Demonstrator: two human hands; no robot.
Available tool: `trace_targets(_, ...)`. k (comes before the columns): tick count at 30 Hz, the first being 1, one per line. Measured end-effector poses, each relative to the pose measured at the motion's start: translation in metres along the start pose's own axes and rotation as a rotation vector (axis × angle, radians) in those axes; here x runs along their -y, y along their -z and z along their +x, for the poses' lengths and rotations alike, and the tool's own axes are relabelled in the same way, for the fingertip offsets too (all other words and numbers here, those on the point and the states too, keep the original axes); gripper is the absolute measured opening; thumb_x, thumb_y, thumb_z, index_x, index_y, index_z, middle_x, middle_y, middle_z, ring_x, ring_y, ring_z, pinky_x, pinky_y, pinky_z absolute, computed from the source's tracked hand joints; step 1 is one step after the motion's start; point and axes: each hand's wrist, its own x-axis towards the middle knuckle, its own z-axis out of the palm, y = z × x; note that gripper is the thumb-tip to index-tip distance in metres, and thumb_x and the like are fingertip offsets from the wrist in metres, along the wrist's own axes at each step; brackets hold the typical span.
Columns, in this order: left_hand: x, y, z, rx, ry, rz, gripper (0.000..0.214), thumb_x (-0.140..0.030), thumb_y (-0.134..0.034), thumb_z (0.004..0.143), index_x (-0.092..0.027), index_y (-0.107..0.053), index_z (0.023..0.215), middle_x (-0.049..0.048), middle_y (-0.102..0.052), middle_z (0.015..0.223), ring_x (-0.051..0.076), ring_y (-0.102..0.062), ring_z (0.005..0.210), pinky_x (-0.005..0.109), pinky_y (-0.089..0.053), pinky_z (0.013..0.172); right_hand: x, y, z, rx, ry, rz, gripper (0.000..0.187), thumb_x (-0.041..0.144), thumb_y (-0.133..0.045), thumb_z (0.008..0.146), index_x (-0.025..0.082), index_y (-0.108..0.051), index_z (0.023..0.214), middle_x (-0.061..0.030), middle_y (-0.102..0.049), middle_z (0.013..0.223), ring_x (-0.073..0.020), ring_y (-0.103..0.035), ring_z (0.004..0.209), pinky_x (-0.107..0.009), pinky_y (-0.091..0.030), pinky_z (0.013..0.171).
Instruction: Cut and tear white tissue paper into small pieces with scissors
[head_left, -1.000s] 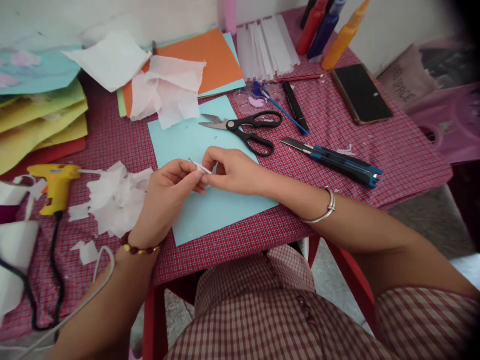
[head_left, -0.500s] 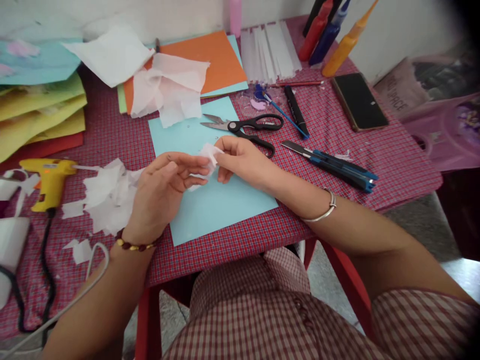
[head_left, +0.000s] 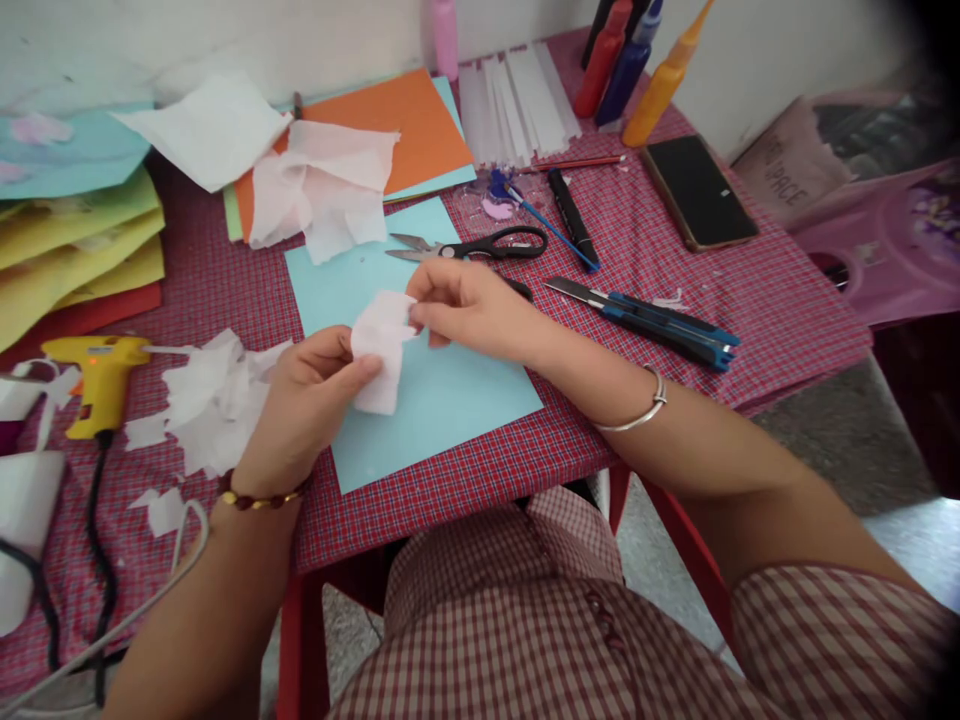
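Note:
Between thumb and fingers, my left hand (head_left: 319, 385) pinches a small piece of white tissue paper (head_left: 380, 345). My right hand (head_left: 472, 310) is closed on the upper right edge of the same piece, its fingertips pressed together. Under both hands lies a light blue sheet (head_left: 450, 400). Black-handled scissors (head_left: 450, 250) rest on the sheet's far part, one handle loop partly hidden by my right hand. A heap of torn white tissue pieces (head_left: 217, 400) lies left of my left hand.
A yellow glue gun (head_left: 101, 380) with a black cord is at left. Right of my right hand lies a blue-black utility knife (head_left: 652, 325) with its blade out. A marker (head_left: 571, 215), a phone (head_left: 697, 190) and paint bottles (head_left: 660, 85) are farther back. Orange paper (head_left: 405, 130) lies near the wall.
The tissue piece, crumpled between my fingertips before, now shows spread flat. My left hand has turned, its thumb now on top of the paper. The camera view has shifted slightly.

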Motion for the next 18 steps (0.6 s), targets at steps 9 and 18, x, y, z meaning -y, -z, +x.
trace_targets(9, -0.013, -0.001, 0.014, -0.164, 0.060, -0.375, 0.013, -0.018, -0.070, 0.068, -0.019, -0.059, 0.075, 0.0006, -0.071, 0.074, 0.011, -0.061, 0.055, 0.023, -0.053, 0.054, -0.007, 0.060, -0.011, -0.043, -0.060, -0.936, 0.033, 0.024, -0.062, 0.080, 0.014, -0.060, 0.112, -0.0108, -0.062, 0.109, -0.0253, -0.057, 0.100, -0.038, -0.045, 0.086)
trace_targets(18, -0.016, 0.007, 0.016, -0.250, 0.091, -0.539, 0.024, -0.007, -0.068, 0.065, -0.024, -0.059, 0.080, -0.0045, -0.061, 0.067, 0.007, -0.051, 0.053, 0.017, -0.048, 0.053, -0.015, 0.049, -0.007, -0.001, -0.153, -1.042, 0.038, 0.022, -0.058, 0.081, 0.014, -0.060, 0.119, -0.0140, -0.060, 0.114, -0.0283, -0.058, 0.101, -0.041, -0.044, 0.089)
